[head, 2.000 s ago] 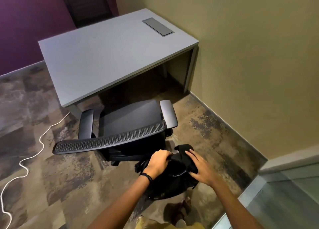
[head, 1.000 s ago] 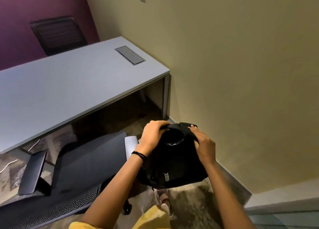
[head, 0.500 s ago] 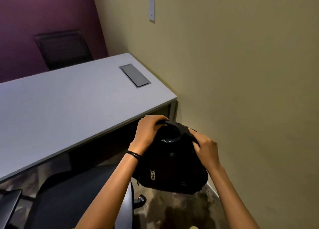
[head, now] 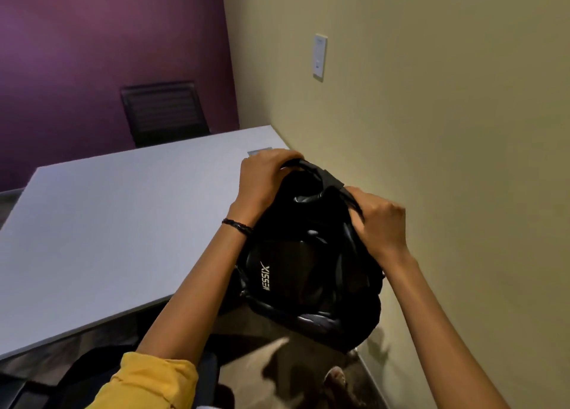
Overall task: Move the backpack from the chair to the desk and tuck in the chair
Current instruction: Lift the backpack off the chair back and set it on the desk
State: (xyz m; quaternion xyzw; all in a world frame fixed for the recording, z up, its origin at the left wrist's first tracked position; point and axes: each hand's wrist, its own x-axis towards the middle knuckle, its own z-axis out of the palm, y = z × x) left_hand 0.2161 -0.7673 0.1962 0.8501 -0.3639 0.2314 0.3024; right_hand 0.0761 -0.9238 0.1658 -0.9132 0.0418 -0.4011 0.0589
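Observation:
A black backpack [head: 308, 266] with white lettering hangs in the air over the right front corner of the grey desk [head: 108, 223]. My left hand [head: 265, 177] grips its top handle on the left. My right hand [head: 377, 223] grips the top on the right. The bag's lower part reaches below the desk edge. Only a dark piece of the office chair [head: 77, 374] shows at the bottom left, in front of the desk and partly hidden by my yellow sleeve.
A beige wall [head: 431, 161] with a white switch plate [head: 320, 56] runs close along the right. A second dark chair [head: 163, 112] stands behind the desk against the purple wall [head: 92, 38]. A grey cable hatch [head: 257, 152] peeks out behind my left hand.
Both hands have lifted the backpack from the floor behind the chair up to desk height and carried it forward to the desk's right corner. My view has risen and turned right.

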